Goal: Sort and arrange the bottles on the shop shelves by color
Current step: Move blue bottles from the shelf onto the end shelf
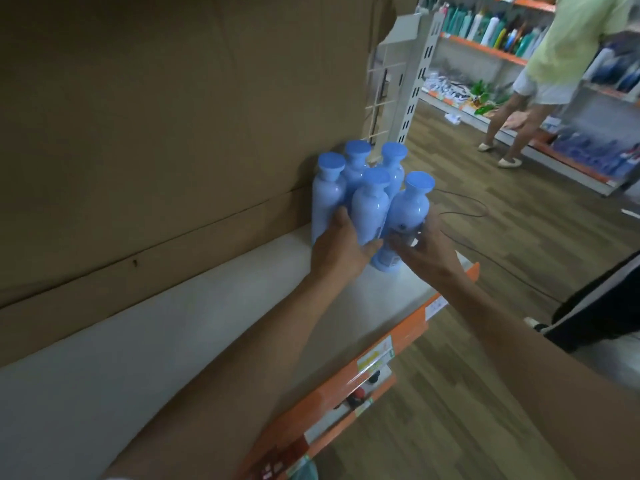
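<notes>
Several light blue bottles with blue caps stand in a tight cluster at the right end of a white shelf. My left hand grips the front middle bottle low on its body. My right hand wraps round the lower part of the front right bottle, which leans slightly. Behind these stand a left bottle and two rear bottles, all upright against the cardboard backing.
Brown cardboard backs the shelf, whose front edge is an orange strip. A white slotted upright stands behind the bottles. Across the wood-floor aisle, a person bends at shelves of mixed bottles. Cables lie on the floor.
</notes>
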`<action>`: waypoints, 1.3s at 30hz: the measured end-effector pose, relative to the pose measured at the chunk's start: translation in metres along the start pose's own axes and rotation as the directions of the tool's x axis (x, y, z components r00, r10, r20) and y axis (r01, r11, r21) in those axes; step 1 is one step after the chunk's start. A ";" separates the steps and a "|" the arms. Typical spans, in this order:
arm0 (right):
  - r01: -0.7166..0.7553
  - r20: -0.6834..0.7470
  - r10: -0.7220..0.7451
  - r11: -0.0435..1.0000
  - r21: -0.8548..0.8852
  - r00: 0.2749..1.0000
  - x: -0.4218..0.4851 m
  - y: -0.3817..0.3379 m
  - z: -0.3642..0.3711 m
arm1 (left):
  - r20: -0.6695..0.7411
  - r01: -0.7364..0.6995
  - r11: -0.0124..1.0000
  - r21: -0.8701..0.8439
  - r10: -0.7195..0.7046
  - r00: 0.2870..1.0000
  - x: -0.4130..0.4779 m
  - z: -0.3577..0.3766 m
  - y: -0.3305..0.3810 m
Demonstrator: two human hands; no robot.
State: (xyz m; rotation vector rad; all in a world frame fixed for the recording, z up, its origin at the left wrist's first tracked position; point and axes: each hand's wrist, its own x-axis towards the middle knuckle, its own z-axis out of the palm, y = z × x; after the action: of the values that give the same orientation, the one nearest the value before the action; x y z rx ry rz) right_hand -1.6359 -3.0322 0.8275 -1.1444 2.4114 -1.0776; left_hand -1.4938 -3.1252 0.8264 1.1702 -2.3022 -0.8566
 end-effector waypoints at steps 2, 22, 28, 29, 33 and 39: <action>0.012 0.039 -0.009 0.996 -0.084 0.999 -0.013 0.001 -0.004 | -0.011 0.018 0.999 0.049 -0.018 1.000 -0.012 -0.005 -0.003; 0.698 0.509 -0.554 0.702 -0.140 0.659 -0.148 -0.128 0.093 | -0.448 0.480 0.792 0.377 -0.298 0.843 -0.256 -0.148 -0.112; 0.847 0.647 -0.661 0.530 0.042 0.381 -0.224 -0.208 0.155 | -0.629 0.714 0.621 0.324 -0.422 0.653 -0.379 -0.208 -0.158; 0.859 0.659 -0.671 0.507 0.074 0.340 -0.241 -0.221 0.166 | -0.646 0.747 0.585 0.316 -0.444 0.621 -0.401 -0.218 -0.165; 0.876 0.690 -0.694 0.445 0.184 0.208 -0.323 -0.276 0.205 | -0.688 0.844 0.475 0.247 -0.527 0.498 -0.493 -0.255 -0.192; 0.874 0.650 -0.758 0.349 0.338 0.052 -0.450 -0.337 0.258 | -0.732 0.907 0.404 0.120 -0.582 0.355 -0.625 -0.304 -0.236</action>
State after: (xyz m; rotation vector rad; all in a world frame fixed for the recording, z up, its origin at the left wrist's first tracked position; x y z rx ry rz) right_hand -1.0219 -2.9661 0.8583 -2.5673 0.9935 -0.3562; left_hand -0.8266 -2.8196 0.8307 2.4958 -1.3199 0.0248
